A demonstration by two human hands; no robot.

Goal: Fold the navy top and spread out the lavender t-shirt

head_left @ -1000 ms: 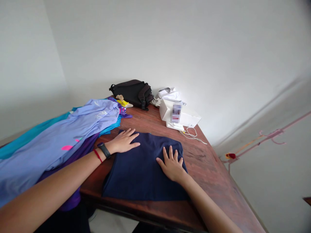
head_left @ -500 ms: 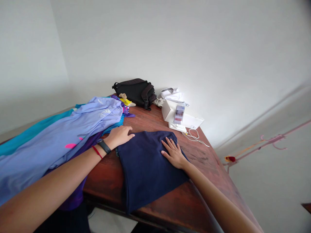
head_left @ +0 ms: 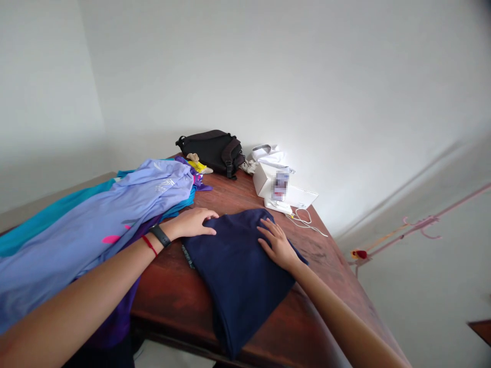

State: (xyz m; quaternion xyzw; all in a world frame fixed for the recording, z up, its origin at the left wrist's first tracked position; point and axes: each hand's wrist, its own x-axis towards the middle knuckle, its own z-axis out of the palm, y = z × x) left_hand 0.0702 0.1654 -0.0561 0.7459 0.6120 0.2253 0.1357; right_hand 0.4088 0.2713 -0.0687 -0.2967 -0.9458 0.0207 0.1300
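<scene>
A folded navy garment (head_left: 238,271) lies on the brown wooden table (head_left: 172,286), its near end hanging over the front edge. My left hand (head_left: 194,223), with a black band and a red string at the wrist, rests on the garment's far left corner, fingers flat and together. On the garment's right side lies my right hand (head_left: 278,244), palm down, fingers spread.
A pile of lilac, teal and purple clothes (head_left: 88,225) covers the table's left side. At the far end sit a black bag (head_left: 213,148), a white box (head_left: 284,189) and a white cable (head_left: 307,220). The table's right edge drops to a pale floor.
The navy garment has turned and slid so its near end hangs further over the front edge. Both hands stayed on it, with the left now further onto the cloth.
</scene>
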